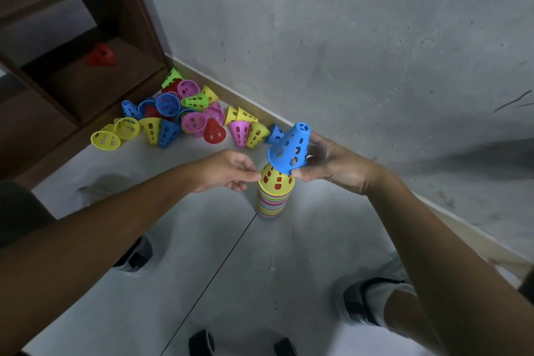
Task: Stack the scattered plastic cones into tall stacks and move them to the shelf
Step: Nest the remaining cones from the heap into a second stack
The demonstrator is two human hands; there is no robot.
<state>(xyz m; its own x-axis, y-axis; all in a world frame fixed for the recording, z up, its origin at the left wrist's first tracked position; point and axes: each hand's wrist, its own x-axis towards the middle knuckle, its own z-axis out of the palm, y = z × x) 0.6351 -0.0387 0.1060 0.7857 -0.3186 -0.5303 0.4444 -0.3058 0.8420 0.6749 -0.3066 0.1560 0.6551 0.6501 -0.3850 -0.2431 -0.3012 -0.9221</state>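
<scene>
Roughly midway:
Stack [273, 196]: tall, on floor, yellow on top.
Right hand [332, 163]: gripping blue cone [290, 149], tilted just over stack.
Left hand [228, 169]: pinching stack's top cone.
Pile [179, 115]: many cones loose.
Shelf [86, 78]: one red cone [101, 54] only.

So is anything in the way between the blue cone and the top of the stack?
Nothing visible is. The right hand holds the blue cone tilted just above the yellow cone that tops the stack. The left hand touches that yellow cone from the side, not over its top.
</scene>
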